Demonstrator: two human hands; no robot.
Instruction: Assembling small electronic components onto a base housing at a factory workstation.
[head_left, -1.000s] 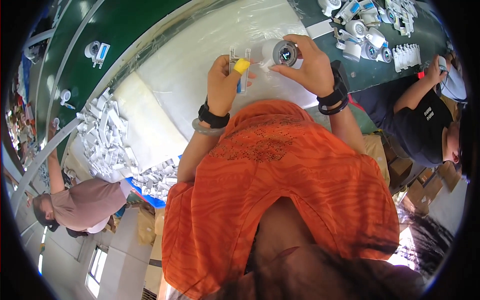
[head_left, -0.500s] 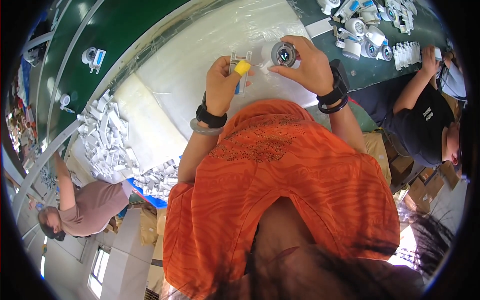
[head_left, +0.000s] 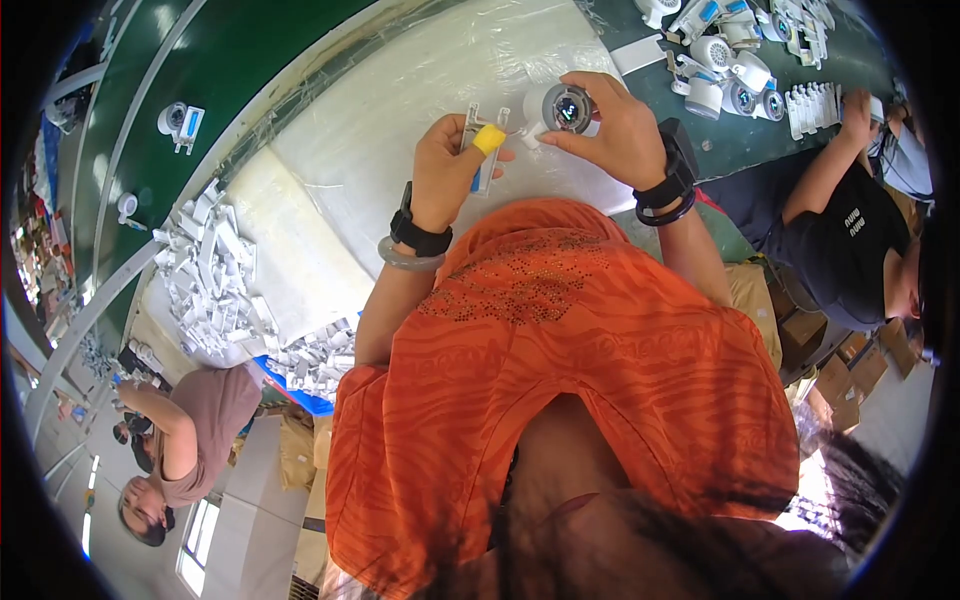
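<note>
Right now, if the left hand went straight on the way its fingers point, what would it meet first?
Probably the round white part held by the right hand. The left hand, holding a small white bracket, points toward it, with little gap between them; depth is unclear.

The round white camera housing (head_left: 560,108) looks like smooth, slightly glossy plastic, its lens face dark and shiny. The small bracket (head_left: 484,140) is clear, glassy plastic. A matt yellow rubbery cot (head_left: 489,139) covers one finger. Crinkled, glossy plastic film (head_left: 400,120) wraps the pale worktop (head_left: 300,270); the belt (head_left: 230,70) beside it is smooth, matt green.
</note>
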